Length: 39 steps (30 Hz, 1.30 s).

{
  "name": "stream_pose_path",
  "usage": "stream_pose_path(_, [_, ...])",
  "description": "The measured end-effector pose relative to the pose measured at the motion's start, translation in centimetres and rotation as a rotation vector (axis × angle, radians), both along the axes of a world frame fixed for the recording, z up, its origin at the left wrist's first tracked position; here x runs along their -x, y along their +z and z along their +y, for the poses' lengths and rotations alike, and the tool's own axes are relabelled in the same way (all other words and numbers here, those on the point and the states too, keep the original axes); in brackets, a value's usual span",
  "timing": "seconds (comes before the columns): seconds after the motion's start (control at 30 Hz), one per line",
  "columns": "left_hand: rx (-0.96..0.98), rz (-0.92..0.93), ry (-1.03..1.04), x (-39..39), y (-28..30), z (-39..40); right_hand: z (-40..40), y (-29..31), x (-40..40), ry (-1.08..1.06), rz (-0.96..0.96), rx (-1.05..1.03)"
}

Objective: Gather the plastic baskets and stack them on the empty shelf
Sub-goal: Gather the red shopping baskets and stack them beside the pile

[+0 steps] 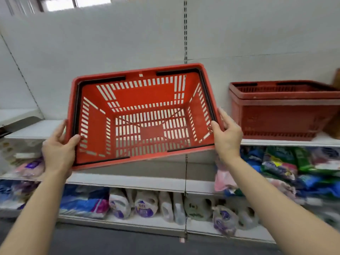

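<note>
You hold the basket (141,115) in the air in front of the empty shelf (35,128), tipped so its open mouth faces you and its slotted bottom faces the back panel (110,43). Its black handles lie folded along the rim. Your left hand (58,150) clasps the left rim, thumb inside and fingers (61,129) wrapped behind; your right hand (227,135) clasps the right rim the same way. Both grips are closed on the basket.

To the right of the basket, a stack (283,109) of what looks like two nested red baskets already sits on the shelf, near your right hand but not touching it. The step now, as I judge it, is to carry the basket right and drop it into that stack. Level it first, bottom down, and line its corners up over the stack's rim before you lower it; keep the handles folded flat so it nests fully.

There is open room above the stack, with bare back panel behind it. Mind the shelf's front edge below the basket, and the brown object (335,107) at the far right just beside the stack. The lower shelves of packets (287,168) and bottles (147,205) sit well below the basket and out of your way.
</note>
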State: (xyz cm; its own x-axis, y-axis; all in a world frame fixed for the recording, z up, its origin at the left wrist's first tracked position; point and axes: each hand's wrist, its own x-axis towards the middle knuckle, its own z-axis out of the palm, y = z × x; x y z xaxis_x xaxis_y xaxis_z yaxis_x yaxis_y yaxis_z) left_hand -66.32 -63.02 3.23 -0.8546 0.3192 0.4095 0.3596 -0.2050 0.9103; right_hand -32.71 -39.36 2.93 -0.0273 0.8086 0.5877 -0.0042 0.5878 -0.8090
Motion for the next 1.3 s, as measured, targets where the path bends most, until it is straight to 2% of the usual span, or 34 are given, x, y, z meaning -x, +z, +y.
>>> stream_pose_path(0.7, [-0.166, 0.173, -0.339, -4.7, 17.6, 26.7, 14.9, 15.5, -9.5, -0.307, 0.192, -0.165])
stream_pose_path(1.0, [-0.143, 0.217, -0.394, -12.7, 20.0, 36.7, 22.9, 18.2, -18.5, -0.403, 0.187, -0.138])
stream_pose_path(1.3, [-0.067, 0.217, -0.388, -23.5, 20.3, 48.3, 35.0, 18.3, -30.2, -0.369, 0.13, -0.066])
